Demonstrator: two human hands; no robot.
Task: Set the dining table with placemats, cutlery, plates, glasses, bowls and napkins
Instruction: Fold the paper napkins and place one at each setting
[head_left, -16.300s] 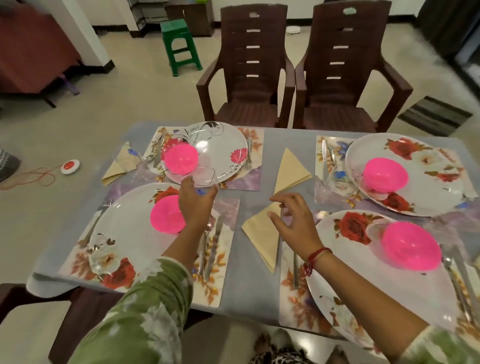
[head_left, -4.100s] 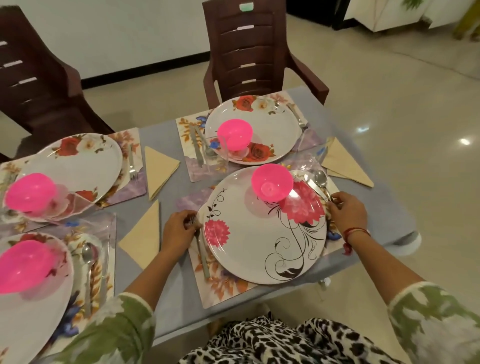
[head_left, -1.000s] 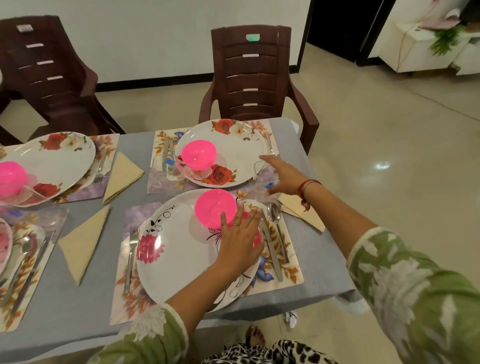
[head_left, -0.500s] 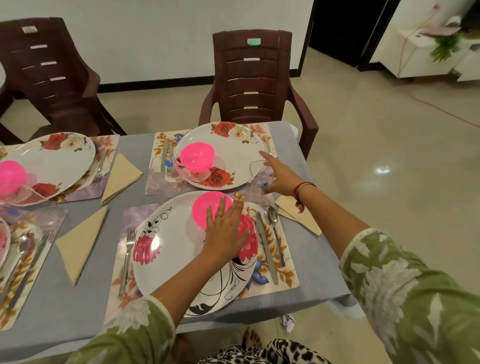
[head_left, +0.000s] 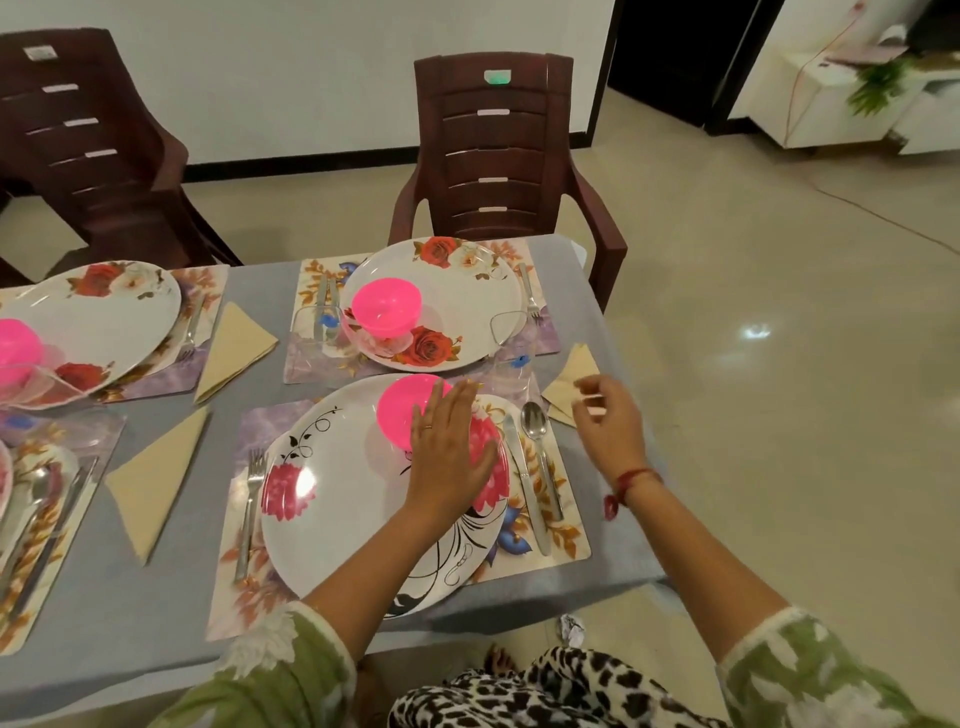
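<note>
We see the left hand (head_left: 447, 447) lying flat, fingers straight, on the near plate (head_left: 337, 509), against the pink bowl (head_left: 400, 410). The right hand (head_left: 608, 421) hovers, fingers loosely curled and grasping nothing, over the napkin (head_left: 563, 384) beside 1 clear glass (head_left: 511, 343).

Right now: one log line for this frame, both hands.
left hand: flat on near plate, beside bowl | right hand: loosely curled, empty, over napkin | glass: upright, not touched
</note>
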